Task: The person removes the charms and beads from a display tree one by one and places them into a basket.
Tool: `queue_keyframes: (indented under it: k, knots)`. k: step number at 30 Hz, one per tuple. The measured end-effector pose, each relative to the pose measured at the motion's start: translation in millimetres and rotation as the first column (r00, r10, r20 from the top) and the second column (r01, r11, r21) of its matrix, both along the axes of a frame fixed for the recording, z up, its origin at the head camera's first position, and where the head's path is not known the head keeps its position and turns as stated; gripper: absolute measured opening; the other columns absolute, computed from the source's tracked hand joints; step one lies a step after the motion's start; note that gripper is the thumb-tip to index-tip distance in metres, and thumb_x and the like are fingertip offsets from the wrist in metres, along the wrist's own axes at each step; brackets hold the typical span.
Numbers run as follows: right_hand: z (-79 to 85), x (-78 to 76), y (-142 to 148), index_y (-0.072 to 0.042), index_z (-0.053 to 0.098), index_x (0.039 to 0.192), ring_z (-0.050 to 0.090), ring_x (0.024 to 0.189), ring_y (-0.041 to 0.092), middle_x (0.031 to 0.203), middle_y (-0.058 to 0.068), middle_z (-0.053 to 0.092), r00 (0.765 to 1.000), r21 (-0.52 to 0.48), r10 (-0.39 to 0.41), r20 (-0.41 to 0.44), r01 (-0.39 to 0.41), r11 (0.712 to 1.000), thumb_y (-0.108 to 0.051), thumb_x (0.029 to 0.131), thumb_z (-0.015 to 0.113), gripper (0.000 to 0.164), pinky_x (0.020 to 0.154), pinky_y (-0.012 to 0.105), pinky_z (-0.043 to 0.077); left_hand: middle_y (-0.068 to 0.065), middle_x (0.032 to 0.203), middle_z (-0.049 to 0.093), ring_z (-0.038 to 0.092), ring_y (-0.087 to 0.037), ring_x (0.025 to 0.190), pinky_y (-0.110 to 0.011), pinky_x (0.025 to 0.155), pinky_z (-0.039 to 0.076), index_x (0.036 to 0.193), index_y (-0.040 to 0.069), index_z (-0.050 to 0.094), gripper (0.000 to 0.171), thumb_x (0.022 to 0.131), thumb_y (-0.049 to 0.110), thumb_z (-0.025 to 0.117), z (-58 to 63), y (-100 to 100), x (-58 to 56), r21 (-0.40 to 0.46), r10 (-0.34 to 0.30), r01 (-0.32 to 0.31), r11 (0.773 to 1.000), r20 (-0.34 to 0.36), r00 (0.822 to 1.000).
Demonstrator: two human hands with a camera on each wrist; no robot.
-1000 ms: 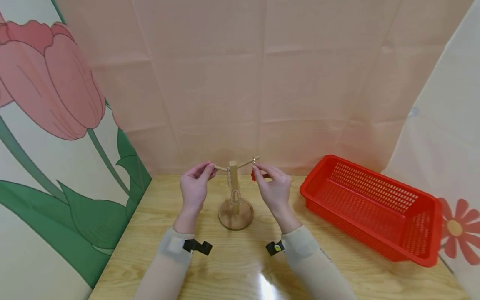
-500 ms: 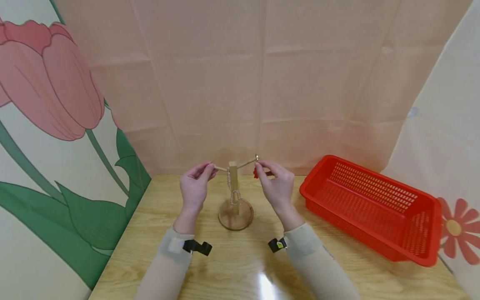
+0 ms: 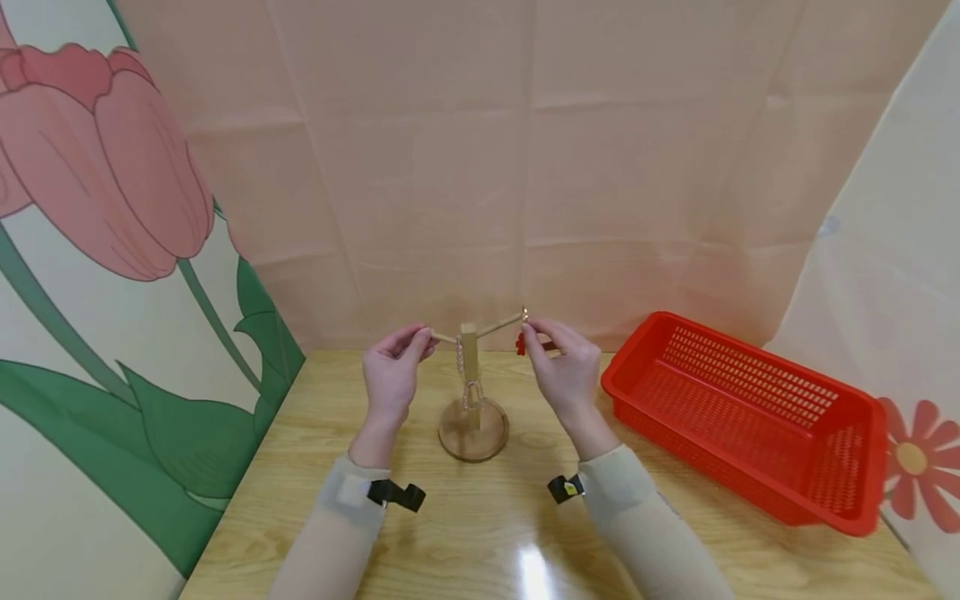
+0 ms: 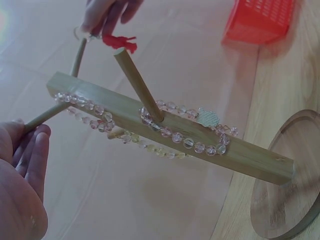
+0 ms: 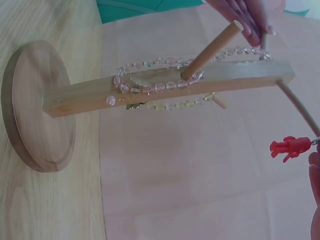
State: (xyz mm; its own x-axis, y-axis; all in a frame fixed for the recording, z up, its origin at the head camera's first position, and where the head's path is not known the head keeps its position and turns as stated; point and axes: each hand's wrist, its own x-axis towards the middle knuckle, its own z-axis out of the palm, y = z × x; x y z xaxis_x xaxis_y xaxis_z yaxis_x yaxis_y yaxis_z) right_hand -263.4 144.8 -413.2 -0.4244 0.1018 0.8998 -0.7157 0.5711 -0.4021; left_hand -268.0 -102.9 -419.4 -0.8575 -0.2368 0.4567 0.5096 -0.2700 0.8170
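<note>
Left fingers [image 3: 417, 342] pinch 1 peg [image 4: 47, 117], right fingers [image 3: 533, 343] 1 red keychain [image 5: 292, 146]; 3 bracelets [image 4: 177, 137] on 1 stand [image 5: 75, 100].

Head view looked fwd + down from above the table [image 3: 465, 529], furthest off; got L hand [image 3: 390, 375], R hand [image 3: 567, 371], whole stand [image 3: 470, 362], red basket [image 3: 697, 452]. L wrist view: close, from stand's L, rolled, post running diag. R wrist view: close, from R, rolled approx. sideways, base [image 5: 37, 102] at frame L. All 3 shared stand; head + L wrist shared basket.
</note>
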Motion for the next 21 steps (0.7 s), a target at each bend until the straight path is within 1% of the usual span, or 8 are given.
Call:
queue_keyframes:
  k: [4,7,10,13,15,17,19,21]
  knots:
    - [0.0,-1.5,4.3,-0.002,0.084,0.102,0.08,0.083,0.025,0.098,0.009,0.082,0.999,0.009,-0.015,-0.042,0.016,1.0,-0.003,0.092,0.084,0.01,0.064,0.044,0.069,-0.017,0.094,0.08,0.08,-0.016,0.08,-0.032,0.078,0.069,0.107,-0.013,0.076,0.015,0.097,-0.003,0.078,0.9,0.3,0.5,0.006,-0.001,0.001,1.0,-0.001,1.0]
    - [1.2,-2.6,6.8,-0.003,0.084,0.101,0.08,0.083,0.024,0.098,0.008,0.082,0.997,0.015,-0.035,-0.066,0.036,0.999,-0.002,0.092,0.084,0.009,0.065,0.037,0.069,-0.017,0.094,0.08,0.08,-0.016,0.08,-0.032,0.078,0.069,0.108,-0.014,0.075,0.016,0.097,-0.003,0.078,1.2,0.7,0.6,0.006,0.0,0.0,1.0,0.002,1.0]
    - [3.9,-2.3,9.2,-0.003,0.084,0.1,0.08,0.083,0.023,0.097,0.008,0.082,0.997,0.021,-0.039,-0.074,0.04,0.999,-0.002,0.092,0.084,0.008,0.066,0.032,0.069,-0.02,0.095,0.079,0.08,-0.017,0.08,-0.032,0.078,0.069,0.109,-0.017,0.073,0.02,0.097,-0.003,0.078,1.4,1.3,0.7,0.007,-0.005,0.005,1.0,0.007,1.0]
    - [7.9,-1.2,12.0,-0.002,0.084,0.101,0.08,0.082,0.024,0.098,0.009,0.082,0.997,0.021,-0.028,-0.074,0.03,0.999,-0.002,0.092,0.084,0.008,0.065,0.035,0.069,-0.02,0.095,0.079,0.08,-0.016,0.08,-0.032,0.078,0.069,0.111,-0.022,0.07,0.025,0.097,-0.003,0.078,1.1,1.2,0.2,0.008,-0.01,0.01,1.0,0.01,1.0]
    - [10.4,-0.3,14.6,-0.002,0.084,0.102,0.08,0.082,0.025,0.099,0.009,0.082,0.998,0.018,-0.028,-0.063,0.029,0.999,-0.003,0.093,0.084,0.009,0.066,0.033,0.069,-0.02,0.094,0.079,0.08,-0.016,0.08,-0.031,0.078,0.069,0.112,-0.023,0.069,0.027,0.096,-0.003,0.078,0.9,0.9,-0.2,0.008,-0.01,0.01,1.0,0.013,1.0]
    - [12.3,0.5,18.0,-0.002,0.084,0.103,0.08,0.082,0.026,0.1,0.01,0.082,0.998,0.011,-0.035,-0.048,0.036,0.999,-0.003,0.093,0.084,0.01,0.069,0.025,0.068,-0.018,0.094,0.08,0.08,-0.016,0.08,-0.032,0.077,0.069,0.112,-0.023,0.069,0.026,0.096,-0.004,0.078,1.0,0.5,-0.1,0.007,-0.008,0.008,1.0,0.012,1.0]
    - [13.9,1.3,21.8,-0.002,0.084,0.104,0.079,0.081,0.027,0.1,0.01,0.082,0.999,-0.007,-0.046,-0.024,0.046,0.999,-0.004,0.094,0.084,0.01,0.073,0.015,0.064,-0.017,0.093,0.08,0.08,-0.016,0.079,-0.032,0.077,0.069,0.11,-0.02,0.071,0.023,0.096,-0.004,0.078,1.1,0.3,0.0,0.009,-0.004,0.004,1.0,0.013,1.0]
    - [14.1,1.3,26.1,-0.003,0.084,0.105,0.079,0.081,0.027,0.1,0.01,0.082,0.999,-0.043,-0.048,0.019,0.048,0.998,-0.005,0.095,0.083,0.011,0.075,0.009,0.06,-0.015,0.093,0.08,0.079,-0.016,0.079,-0.032,0.077,0.069,0.109,-0.018,0.073,0.02,0.096,-0.004,0.078,1.1,0.1,-0.1,0.009,-0.001,0.001,1.0,0.013,1.0]
